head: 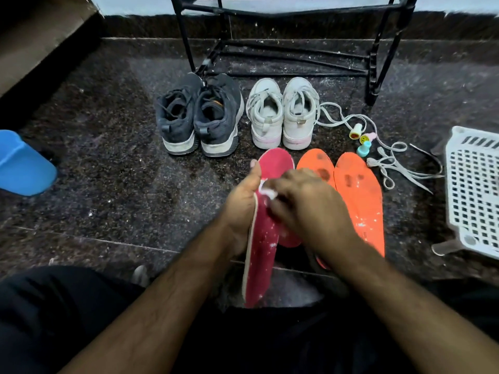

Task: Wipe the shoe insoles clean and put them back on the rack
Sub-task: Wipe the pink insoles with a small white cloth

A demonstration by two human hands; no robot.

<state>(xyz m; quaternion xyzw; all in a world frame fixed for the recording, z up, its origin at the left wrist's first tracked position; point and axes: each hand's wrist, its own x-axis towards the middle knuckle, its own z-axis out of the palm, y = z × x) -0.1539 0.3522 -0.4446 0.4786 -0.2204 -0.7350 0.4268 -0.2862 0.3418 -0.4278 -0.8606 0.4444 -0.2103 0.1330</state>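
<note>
The left hand (240,201) grips a pink insole (260,255) by its left edge, thumb up along the rim, holding it tilted above the dark floor (108,171). The right hand (307,203), fingers curled, presses a small white cloth (266,188) against the insole's upper face. A second pink insole (278,163) and two orange insoles (356,193) lie just beyond, before the black rack (291,36). No writing is readable.

Beyond your fingers: dark shoes (199,114) and white shoes (283,114) block the rack (283,63) front. Right of your fingers: orange insoles (356,195), loose laces (391,163), small bottles (361,139), then basket (472,190). Left of your fingers: bare floor (121,163) up to a blue object (21,166).
</note>
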